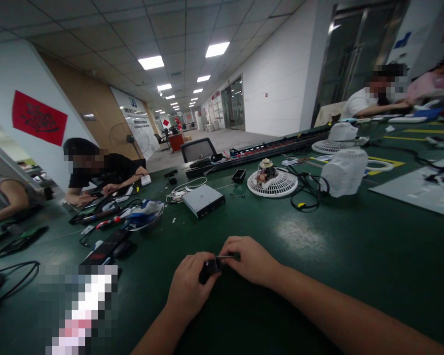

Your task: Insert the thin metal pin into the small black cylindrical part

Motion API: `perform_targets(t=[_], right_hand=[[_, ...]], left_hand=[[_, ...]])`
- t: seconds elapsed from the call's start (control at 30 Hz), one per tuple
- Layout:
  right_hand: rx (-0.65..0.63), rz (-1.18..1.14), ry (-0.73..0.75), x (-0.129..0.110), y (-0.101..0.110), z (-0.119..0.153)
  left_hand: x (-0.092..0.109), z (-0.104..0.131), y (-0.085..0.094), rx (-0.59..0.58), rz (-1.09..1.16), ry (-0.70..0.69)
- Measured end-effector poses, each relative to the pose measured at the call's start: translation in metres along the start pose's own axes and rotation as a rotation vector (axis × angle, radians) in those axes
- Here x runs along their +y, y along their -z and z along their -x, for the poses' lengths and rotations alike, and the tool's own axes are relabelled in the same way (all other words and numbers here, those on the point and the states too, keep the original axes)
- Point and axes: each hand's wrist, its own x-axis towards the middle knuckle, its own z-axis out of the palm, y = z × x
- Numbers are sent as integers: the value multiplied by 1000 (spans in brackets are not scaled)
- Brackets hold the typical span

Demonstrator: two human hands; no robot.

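In the head view my left hand is closed round a small dark cylindrical part, whose open end faces right. My right hand pinches a thin metallic tool, its tip at the upper rim of the dark part. Both hands are just above the green table, close together near its front. Beyond them lies a grey box-shaped drive. Whether the tip of the thin tool is inside the dark part cannot be made out.
A round white fan grille with a motor, a white housing and black cables stand back right. Tools and a blue-white bundle lie left. A person in black sits at the left edge; others sit far right.
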Motion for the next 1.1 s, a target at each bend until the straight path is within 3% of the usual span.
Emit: perform_targets(t=[0.1, 0.27, 0.37, 0.5, 0.73, 0.97, 1.1], right_hand=[[8, 69, -67, -1, -4, 0], [74, 130, -150, -1, -4, 0], [0, 191, -115, -1, -4, -1], [-94, 277, -65, -1, -7, -4], [-59, 120, -182, 2, -7, -6], [34, -163, 0, 2, -6, -1], [66, -157, -29, 0, -6, -1]], left_hand=[[1, -1, 0, 6, -57, 34], [-5, -3, 0, 100, -136, 290], [-12, -3, 0, 125, -115, 382], [-17, -4, -1, 96, -39, 407], [-10, -1, -1, -7, 12, 279], [-1, 0, 3, -7, 21, -31], [1, 0, 5, 30, 44, -113]])
